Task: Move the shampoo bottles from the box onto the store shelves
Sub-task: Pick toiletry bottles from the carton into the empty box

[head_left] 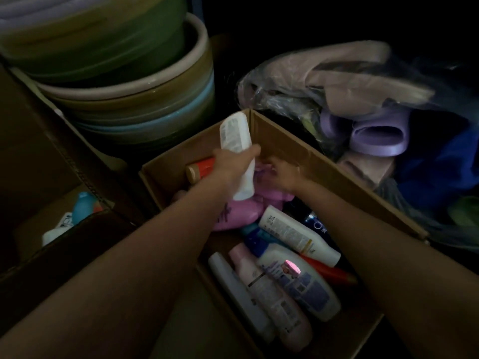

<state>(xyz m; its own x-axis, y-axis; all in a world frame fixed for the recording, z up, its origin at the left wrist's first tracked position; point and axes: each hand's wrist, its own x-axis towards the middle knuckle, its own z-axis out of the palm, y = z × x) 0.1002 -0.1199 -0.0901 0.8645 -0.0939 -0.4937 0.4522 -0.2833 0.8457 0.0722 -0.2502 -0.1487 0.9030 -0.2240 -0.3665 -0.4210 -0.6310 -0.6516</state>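
Note:
An open cardboard box [305, 146] in the middle of the dim head view holds several bottles lying loose. My left hand [230, 164] grips a white shampoo bottle [234, 133] and holds it tilted above the box's far corner. My right hand [283, 174] reaches down inside the far end of the box, with its fingers on a pink bottle [241, 213]; I cannot tell whether it grips that bottle. Nearer me lie a white bottle [298, 234], a pale pink bottle [269, 294] and a white bottle with a blue label [303, 288]. An orange bottle [201, 169] lies under my left hand.
A second cardboard box [64, 237] at the left holds a light blue bottle [83, 206]. Stacked plastic basins [145, 81] stand behind the boxes. At the right a clear plastic bag holds purple slippers [375, 138] and other footwear. No shelf is in view.

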